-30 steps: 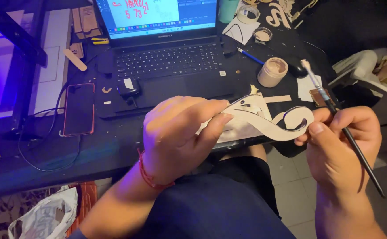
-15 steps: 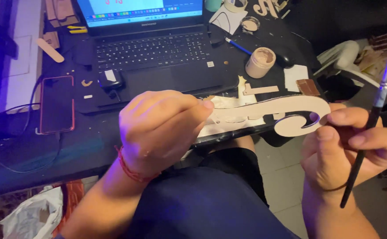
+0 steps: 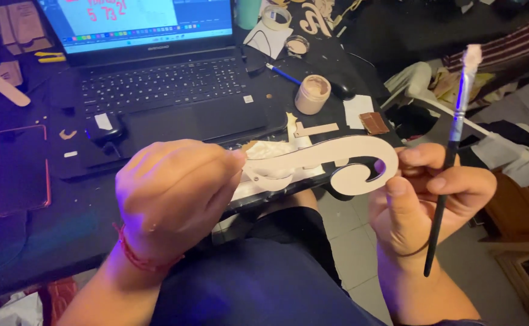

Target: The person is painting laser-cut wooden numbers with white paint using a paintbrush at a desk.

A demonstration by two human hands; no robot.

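The cluttered black worktop (image 3: 47, 235) carried an open black laptop (image 3: 155, 90) behind both hands. The left hand (image 3: 174, 199) was closed round one end of a flat, pale, scroll-shaped wooden cutout (image 3: 337, 160); the right hand (image 3: 427, 199) pinched its curled end while gripping a thin black-handled paintbrush (image 3: 451, 151) upright. That thin, smooth piece looked liable to snap if twisted, and the white-loaded bristles might smear something.

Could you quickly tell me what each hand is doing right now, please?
Left hand: closed on one end of the scroll-shaped cutout.
Right hand: holding the paintbrush, fingers touching the cutout's curl.
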